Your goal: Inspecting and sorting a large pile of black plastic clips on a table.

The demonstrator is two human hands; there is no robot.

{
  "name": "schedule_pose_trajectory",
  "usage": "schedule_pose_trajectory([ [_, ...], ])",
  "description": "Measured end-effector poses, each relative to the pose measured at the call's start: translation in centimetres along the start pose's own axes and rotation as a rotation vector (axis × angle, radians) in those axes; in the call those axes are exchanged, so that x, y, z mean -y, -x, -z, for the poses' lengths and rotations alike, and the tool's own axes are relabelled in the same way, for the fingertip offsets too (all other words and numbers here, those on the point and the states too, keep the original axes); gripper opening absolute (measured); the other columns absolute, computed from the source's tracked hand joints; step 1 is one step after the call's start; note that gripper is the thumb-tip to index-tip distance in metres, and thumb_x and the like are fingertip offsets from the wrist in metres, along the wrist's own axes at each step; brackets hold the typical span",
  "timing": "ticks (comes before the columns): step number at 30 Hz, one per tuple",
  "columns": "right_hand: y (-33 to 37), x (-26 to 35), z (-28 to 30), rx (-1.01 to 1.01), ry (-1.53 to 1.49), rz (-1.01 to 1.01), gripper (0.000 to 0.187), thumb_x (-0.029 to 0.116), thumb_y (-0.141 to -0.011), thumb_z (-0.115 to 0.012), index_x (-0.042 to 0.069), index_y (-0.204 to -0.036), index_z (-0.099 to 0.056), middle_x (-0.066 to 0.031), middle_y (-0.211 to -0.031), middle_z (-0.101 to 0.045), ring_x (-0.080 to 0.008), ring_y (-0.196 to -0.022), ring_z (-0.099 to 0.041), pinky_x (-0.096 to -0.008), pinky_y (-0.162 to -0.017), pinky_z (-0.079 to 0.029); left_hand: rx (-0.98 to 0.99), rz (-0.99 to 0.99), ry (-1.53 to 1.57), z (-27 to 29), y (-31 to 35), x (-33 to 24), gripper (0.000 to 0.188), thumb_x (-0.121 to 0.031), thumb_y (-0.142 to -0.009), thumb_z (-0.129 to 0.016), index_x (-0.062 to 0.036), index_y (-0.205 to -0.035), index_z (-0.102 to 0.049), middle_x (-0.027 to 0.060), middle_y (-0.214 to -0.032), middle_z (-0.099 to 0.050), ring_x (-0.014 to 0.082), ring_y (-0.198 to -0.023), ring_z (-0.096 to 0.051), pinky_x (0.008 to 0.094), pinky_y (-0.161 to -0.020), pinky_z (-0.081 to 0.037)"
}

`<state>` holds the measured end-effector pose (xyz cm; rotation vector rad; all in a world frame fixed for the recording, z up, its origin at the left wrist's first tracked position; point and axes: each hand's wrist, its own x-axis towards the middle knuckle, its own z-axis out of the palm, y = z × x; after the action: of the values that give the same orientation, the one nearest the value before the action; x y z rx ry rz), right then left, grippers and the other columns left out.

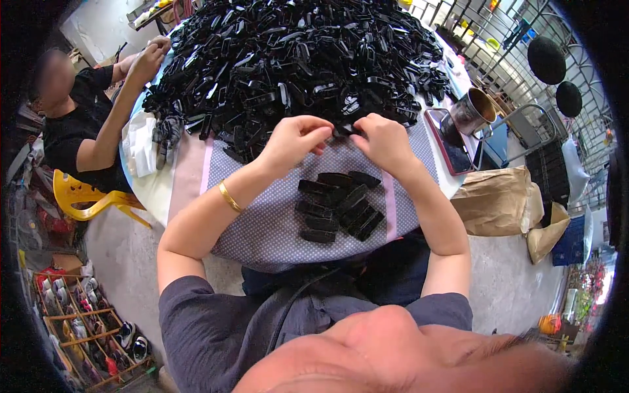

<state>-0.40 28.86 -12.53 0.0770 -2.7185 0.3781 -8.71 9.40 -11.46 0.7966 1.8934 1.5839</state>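
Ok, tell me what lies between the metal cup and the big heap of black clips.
In the head view, a phone with a red case lies flat on the table edge between the metal cup and the heap of black clips.

Small black part between my fingertips: mostly hidden, shape unreadable to me. Black pile: top cut by frame edge. Surface: largely covered. Shoe rack: contents too small.
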Motion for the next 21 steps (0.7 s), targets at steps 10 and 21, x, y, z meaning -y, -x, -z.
schedule_pose_trajectory([
  [10, -1.6, 4.0, 0.3, -0.176, -0.493, 0.108, 0.029, 0.017, -0.07, -0.075, 0.002, -0.092, -0.063, -0.0076, -0.075, -0.063, -0.0135, -0.061, -0.058, -0.0255, -0.056, -0.047, -0.038, -0.003, 0.293, 0.8, -0.1, -0.1, 0.028, -0.015, -0.088, -0.058, 0.0009, -0.111, -0.057, 0.0055, -0.098, -0.063, 0.0102, -0.079, -0.058, 0.0232, -0.072, -0.049],
  [21, -4.0, 3.2, 0.4, 0.285, 0.173, 0.063, 0.024, 0.024, -0.072, -0.063, 0.007, -0.089, -0.06, -0.0135, -0.079, -0.064, -0.0321, -0.076, -0.062, -0.042, -0.067, -0.049, 0.035, 0.077, 0.44, 1.8, 0.5, -0.8, 0.031, -0.009, -0.092, -0.047, 0.0022, -0.121, -0.047, 0.0085, -0.098, -0.059, 0.0171, -0.084, -0.062, 0.0311, -0.079, -0.053],
])
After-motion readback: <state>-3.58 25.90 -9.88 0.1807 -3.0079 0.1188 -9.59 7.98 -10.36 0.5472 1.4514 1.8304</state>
